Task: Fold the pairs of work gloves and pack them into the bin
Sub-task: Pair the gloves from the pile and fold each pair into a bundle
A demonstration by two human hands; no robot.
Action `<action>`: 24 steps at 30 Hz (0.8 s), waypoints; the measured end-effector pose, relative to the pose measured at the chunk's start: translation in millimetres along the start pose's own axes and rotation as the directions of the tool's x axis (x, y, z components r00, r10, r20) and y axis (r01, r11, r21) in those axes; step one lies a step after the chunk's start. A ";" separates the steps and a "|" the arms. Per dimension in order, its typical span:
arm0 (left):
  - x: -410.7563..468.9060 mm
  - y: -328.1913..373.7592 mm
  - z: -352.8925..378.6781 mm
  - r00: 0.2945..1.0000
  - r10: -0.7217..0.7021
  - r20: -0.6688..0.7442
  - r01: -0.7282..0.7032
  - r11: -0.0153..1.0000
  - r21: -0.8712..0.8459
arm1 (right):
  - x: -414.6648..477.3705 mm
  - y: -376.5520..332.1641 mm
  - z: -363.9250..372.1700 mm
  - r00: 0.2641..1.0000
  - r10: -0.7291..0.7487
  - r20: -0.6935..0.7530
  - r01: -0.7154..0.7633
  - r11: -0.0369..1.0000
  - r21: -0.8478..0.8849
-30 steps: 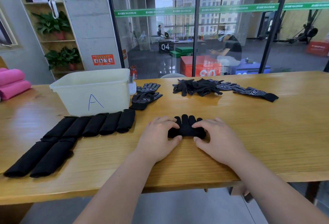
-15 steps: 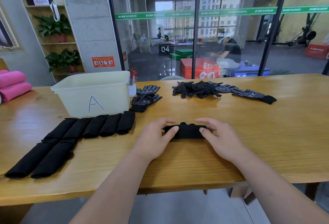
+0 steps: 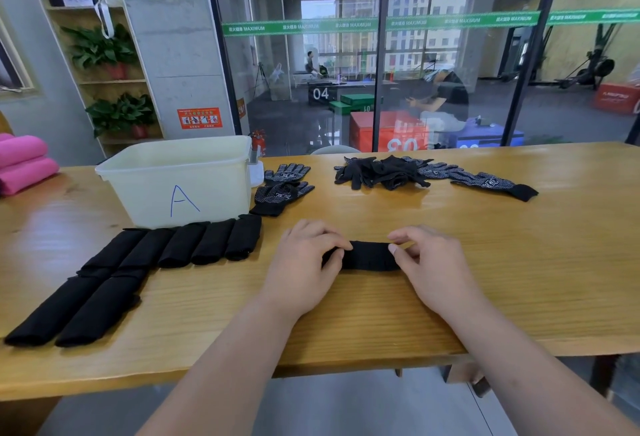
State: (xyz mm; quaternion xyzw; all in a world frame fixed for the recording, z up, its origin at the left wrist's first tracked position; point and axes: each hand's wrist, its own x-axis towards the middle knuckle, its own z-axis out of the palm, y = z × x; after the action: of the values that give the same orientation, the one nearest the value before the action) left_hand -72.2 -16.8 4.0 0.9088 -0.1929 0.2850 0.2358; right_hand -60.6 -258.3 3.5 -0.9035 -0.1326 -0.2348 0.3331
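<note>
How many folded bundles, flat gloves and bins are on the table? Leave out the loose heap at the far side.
Folded bundles laid out: 7
Bundle held by left hand and right hand: 1
Flat dotted gloves beside the bin: 2
Bin: 1
Total: 11

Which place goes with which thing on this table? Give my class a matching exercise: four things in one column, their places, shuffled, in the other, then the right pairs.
Things
1. bin marked A
2. glove roll
3. heap of loose gloves
4. row of folded pairs

Places
a. far side of the table, right of centre
b. just in front of the bin, side by side
c. held between the left hand and the right hand
d. far left part of the table, behind the folded row

Pairs: 1-d, 2-c, 3-a, 4-b
</note>
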 end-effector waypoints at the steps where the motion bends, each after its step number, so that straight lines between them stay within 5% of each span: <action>1: 0.5 0.9 1.3 0.999 0.027 0.022 -0.028 0.999 0.026 | 0.1 0.7 0.5 1.000 -0.008 0.003 0.008 1.000 -0.005; 9: -0.1 8.8 4.1 0.975 0.015 0.221 -0.045 0.991 0.128 | -0.8 -1.2 5.2 0.987 -0.079 0.141 0.107 0.974 -0.201; 16: -0.4 12.1 4.8 0.917 -0.059 0.394 0.017 0.994 0.109 | -0.2 -6.2 7.4 0.831 -0.093 0.549 0.281 0.922 -0.268; 20: 0.9 9.6 5.4 0.897 -0.064 0.437 0.009 0.992 0.126 | 2.0 -3.5 9.0 0.825 -0.092 0.557 0.271 0.930 -0.247; 24: -0.8 8.9 5.3 0.936 -0.081 0.341 0.070 0.997 0.045 | -1.1 -5.2 7.0 0.925 -0.163 0.343 0.236 0.955 -0.182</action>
State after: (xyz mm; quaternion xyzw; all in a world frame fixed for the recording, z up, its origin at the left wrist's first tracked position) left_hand -74.8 -26.7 2.5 0.9550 -0.1914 0.1164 0.1946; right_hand -61.2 -249.9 1.1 -0.9426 -0.2507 -0.1289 0.1791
